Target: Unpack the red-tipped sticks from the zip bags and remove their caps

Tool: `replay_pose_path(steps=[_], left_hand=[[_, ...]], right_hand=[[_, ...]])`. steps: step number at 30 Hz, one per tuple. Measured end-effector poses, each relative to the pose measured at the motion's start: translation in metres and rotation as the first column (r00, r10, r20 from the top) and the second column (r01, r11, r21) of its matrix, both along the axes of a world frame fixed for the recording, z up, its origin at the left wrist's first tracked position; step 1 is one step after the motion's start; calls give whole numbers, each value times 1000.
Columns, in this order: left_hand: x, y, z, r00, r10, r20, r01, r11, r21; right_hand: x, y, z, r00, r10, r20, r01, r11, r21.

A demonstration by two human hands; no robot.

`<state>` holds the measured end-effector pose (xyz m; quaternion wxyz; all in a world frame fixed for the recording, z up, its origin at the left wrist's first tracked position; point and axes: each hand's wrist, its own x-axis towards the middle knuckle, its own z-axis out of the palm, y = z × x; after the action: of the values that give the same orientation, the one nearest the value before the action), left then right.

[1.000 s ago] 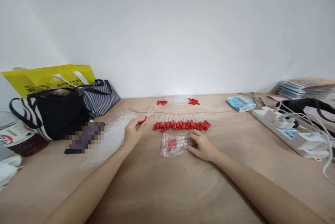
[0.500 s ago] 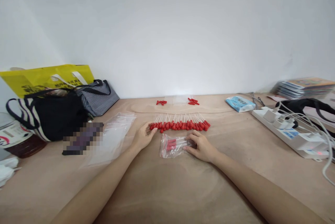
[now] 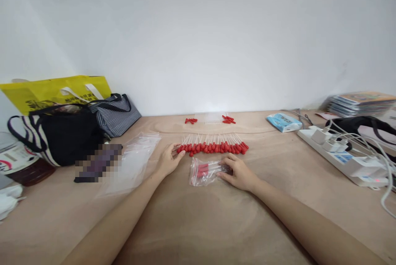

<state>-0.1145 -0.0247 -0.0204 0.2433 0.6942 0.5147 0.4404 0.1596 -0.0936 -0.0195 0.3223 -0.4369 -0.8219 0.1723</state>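
Note:
Several droppers (image 3: pixel 213 147) with red rubber bulbs and thin clear tubes lie side by side in a row across the table, bulbs toward me. At the row's left end is my left hand (image 3: pixel 169 160), thumb and fingers apart, fingertips beside the outermost bulb; whether they touch it I cannot tell. In front of the row lies a clear zip bag (image 3: pixel 198 179) with several droppers inside, their red bulbs to the left. My right hand (image 3: pixel 239 174) has its fingers and thumb curled round the bag's right end, hiding that end.
Flat clear bags (image 3: pixel 134 166) lie on the left, near a black bag (image 3: pixel 71 137) and a striped bag (image 3: pixel 116 116). Loose red bulbs (image 3: pixel 229 119) and clear tubes rest by the wall. A blue tissue pack (image 3: pixel 284 122) and a power strip (image 3: pixel 340 157) with cables are right.

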Motion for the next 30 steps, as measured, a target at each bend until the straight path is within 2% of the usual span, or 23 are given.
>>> replay_pose_path(steps=[2, 4, 6, 7, 10, 11, 13, 19, 23, 26, 30], left_hand=[[1, -5, 6, 994, 54, -92, -47, 996, 74], [3, -15, 15, 969, 135, -207, -93, 975, 202], [7, -29, 24, 951, 136, -279, -46, 951, 306], [9, -36, 27, 950, 72, -304, 32, 946, 323], [18, -55, 33, 901, -242, -359, 338, 912, 233], [21, -58, 33, 877, -319, -360, 404, 894, 192], [27, -61, 33, 852, -391, -349, 458, 879, 131], [37, -58, 34, 795, -456, -399, 480, 876, -46], [39, -63, 35, 777, -438, -452, 461, 885, -64], [45, -67, 36, 734, -426, -529, 461, 884, -73], [55, -70, 34, 700, -353, -621, 413, 909, -51]], right_hand=[[0, 0, 0, 1000, 0, 3, 0, 1000, -5], [0, -1, 1, 1000, 0, 6, 0, 1000, -12], [0, -1, 2, 1000, 1, 11, -1, 1000, -16], [0, -1, 2, 1000, 1, 13, -1, 1000, -16], [0, -1, 2, 1000, 1, 20, 0, 1000, -13], [0, 0, 2, 1000, 2, 21, -2, 1000, -13], [0, 0, 1, 1000, 8, 18, -8, 1000, -10], [0, 1, -1, 1000, 30, 7, -30, 1000, 7], [0, 1, 0, 999, 46, 12, -46, 999, 7], [0, 0, 0, 998, 63, 13, -63, 998, 6], [0, 1, -1, 997, 70, 14, -70, 998, 6]])
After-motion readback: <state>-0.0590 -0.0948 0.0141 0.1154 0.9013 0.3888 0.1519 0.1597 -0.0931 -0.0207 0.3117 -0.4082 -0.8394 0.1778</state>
